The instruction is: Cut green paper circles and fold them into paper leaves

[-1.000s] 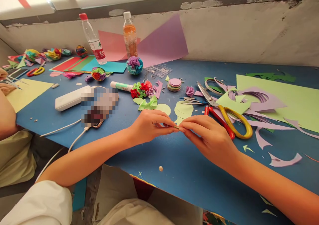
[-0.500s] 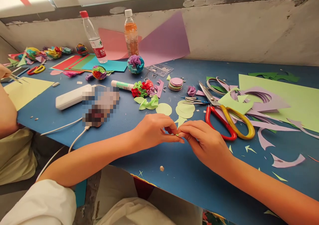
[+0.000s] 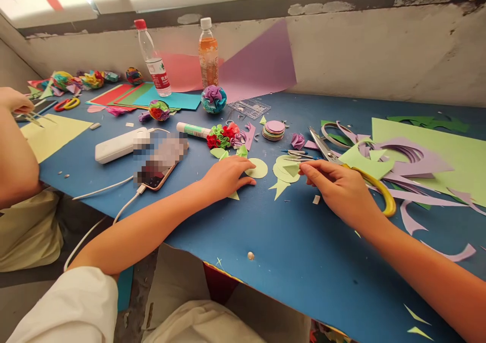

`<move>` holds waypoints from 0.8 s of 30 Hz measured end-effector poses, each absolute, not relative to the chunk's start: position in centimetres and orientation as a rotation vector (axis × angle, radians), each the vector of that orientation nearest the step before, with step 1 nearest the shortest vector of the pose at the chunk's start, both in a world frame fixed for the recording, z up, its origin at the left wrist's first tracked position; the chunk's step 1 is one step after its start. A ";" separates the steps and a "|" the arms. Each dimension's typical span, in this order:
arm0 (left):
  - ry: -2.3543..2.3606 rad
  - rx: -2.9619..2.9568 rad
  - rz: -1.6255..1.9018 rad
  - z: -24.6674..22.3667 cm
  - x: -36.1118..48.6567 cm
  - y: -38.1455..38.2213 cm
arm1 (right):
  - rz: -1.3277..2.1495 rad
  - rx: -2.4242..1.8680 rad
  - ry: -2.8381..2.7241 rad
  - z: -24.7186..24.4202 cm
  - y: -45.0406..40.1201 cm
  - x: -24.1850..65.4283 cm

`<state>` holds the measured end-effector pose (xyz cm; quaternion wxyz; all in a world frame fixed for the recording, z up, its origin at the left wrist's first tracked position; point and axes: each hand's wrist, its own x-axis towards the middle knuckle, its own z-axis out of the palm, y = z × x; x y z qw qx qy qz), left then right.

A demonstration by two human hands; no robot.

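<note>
My right hand (image 3: 334, 181) pinches a folded light-green paper piece (image 3: 291, 168) between thumb and fingertips, above a small stack of pale green paper circles (image 3: 281, 175). My left hand (image 3: 230, 177) rests low over the table, thumb and fingers apart, fingertips at the edge of a single pale green circle (image 3: 258, 168). A pointed green scrap (image 3: 234, 196) sticks out from beneath it. Beyond the left hand lie folded green paper pieces (image 3: 242, 151). Scissors with a yellow handle (image 3: 387, 196) lie partly hidden behind my right hand.
A glue stick (image 3: 192, 129), curled paper flowers (image 3: 218, 136) and a stack of mauve-topped circles (image 3: 274, 130) lie farther back. Purple offcuts (image 3: 429, 155) spread at right. A phone (image 3: 163, 163) and a white power bank (image 3: 121, 145) are at left, near another person's hand (image 3: 15, 101).
My hands have come apart from a shared pinch. The left moved left and forward to the single circle. The right moved forward and right with a folded green piece in its fingers.
</note>
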<state>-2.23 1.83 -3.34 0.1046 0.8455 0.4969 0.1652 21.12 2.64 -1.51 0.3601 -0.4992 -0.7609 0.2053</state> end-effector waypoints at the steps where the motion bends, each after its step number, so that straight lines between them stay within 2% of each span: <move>1: 1.478 2.504 0.460 -3.4 -2.2 1.9 | 0.536 -1.298 -1.954 -1.7 2.9 21.3; 7: 1.448 2.722 0.333 -2.9 -2.0 1.6 | 0.454 -1.239 -2.006 -2.2 3.0 21.4; 11: 1.338 2.871 0.254 -2.3 -1.7 0.6 | 0.154 -0.964 -2.262 -2.8 1.8 20.7; 15: 1.227 2.865 0.382 -2.2 -1.5 0.0 | -0.160 -0.731 -2.493 -3.6 0.7 20.0; 18: 1.294 2.737 0.441 -2.9 -1.4 0.5 | -0.197 -0.697 -2.531 -3.8 0.4 19.8; 24: 1.366 2.584 0.326 -3.1 -1.2 0.6 | -0.139 -0.739 -2.528 -3.7 0.5 19.9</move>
